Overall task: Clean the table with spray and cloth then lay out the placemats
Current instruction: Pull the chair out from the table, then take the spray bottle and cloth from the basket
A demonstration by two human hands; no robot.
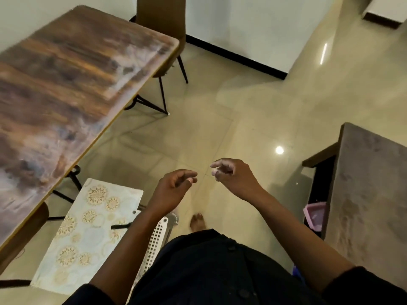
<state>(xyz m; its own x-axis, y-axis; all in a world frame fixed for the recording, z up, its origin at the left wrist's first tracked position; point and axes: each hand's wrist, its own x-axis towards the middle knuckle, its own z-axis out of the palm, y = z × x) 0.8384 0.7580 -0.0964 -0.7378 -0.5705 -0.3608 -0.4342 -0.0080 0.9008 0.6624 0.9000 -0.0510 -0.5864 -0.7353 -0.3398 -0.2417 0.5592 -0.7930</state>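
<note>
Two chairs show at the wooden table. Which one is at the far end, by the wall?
The tall-backed chair at the table's far end, its thin dark legs showing. The other chair sits at the near left, tucked under the long edge.

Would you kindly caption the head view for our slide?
Both hands empty beside the wooden table, patterned placemat below.

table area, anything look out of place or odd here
Yes. A patterned placemat lies on something low beside the table, not on the tabletop, which shows pale smears. Both the left hand and the right hand hold nothing.
</note>
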